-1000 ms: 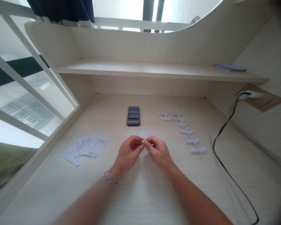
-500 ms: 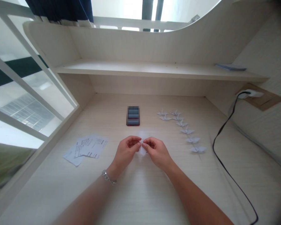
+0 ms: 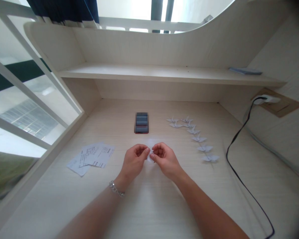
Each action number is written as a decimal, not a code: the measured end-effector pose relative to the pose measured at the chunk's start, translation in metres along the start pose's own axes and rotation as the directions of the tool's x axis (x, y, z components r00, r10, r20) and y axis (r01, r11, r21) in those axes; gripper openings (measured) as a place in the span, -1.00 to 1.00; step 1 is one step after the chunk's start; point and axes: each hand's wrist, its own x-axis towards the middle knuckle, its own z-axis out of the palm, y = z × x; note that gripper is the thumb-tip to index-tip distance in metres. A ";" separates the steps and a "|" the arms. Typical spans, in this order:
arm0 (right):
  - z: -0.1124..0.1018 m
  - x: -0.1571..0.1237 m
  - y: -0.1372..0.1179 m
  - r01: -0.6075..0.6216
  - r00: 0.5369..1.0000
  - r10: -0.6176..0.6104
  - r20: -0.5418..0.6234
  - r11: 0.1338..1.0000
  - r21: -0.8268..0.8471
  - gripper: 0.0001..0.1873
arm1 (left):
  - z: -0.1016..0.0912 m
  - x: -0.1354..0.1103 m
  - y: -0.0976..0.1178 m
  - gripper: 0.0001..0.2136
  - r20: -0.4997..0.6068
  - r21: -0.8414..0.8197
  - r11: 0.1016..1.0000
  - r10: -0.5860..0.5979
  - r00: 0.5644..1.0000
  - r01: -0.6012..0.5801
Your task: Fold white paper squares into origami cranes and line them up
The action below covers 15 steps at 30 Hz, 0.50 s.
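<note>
My left hand [image 3: 134, 161] and my right hand [image 3: 165, 159] meet just above the pale wooden desk [image 3: 149, 205], fingertips pinched together on a small piece of white folded paper [image 3: 150, 155]. Most of the paper is hidden between the fingers. A bracelet circles my left wrist. To the right, a curved row of several small white paper cranes [image 3: 194, 136] lies on the desk. A stack of printed paper slips [image 3: 93, 157] lies to the left of my hands.
A dark phone [image 3: 142, 122] lies flat behind my hands. A black cable [image 3: 239, 176] runs from a wall socket [image 3: 266, 99] down the desk's right side. A shelf [image 3: 164, 74] spans the back with a flat blue item [image 3: 245, 71]. White railing bars stand at left.
Both hands shifted slightly and drew closer together, the fingers working the small paper; the paper showed more half a second ago and is now more covered.
</note>
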 end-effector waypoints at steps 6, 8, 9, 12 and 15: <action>0.003 -0.001 0.000 -0.076 0.997 0.074 0.031 0.995 0.061 -0.66 | -0.001 0.001 -0.001 -0.83 -0.028 -0.055 0.998 -0.020 0.999 0.018; 0.004 -0.002 -0.002 -0.058 0.998 0.057 0.031 0.997 0.054 -0.67 | -0.001 0.001 -0.001 -0.83 -0.019 -0.094 0.995 -0.040 0.999 0.038; 0.004 -0.002 -0.002 -0.045 0.999 0.044 0.024 0.998 0.038 -0.68 | -0.001 0.001 -0.001 -0.83 -0.008 -0.125 0.991 -0.049 0.999 0.048; 0.003 -0.004 -0.003 -0.009 1.000 0.010 0.012 0.999 -0.048 -0.70 | -0.001 0.000 0.000 -0.77 0.059 -0.241 0.966 -0.082 0.995 0.094; 0.002 -0.006 -0.003 0.015 1.000 -0.016 -0.002 0.992 -0.126 -0.68 | -0.001 0.001 0.001 -0.68 0.078 -0.310 0.941 -0.117 0.990 0.136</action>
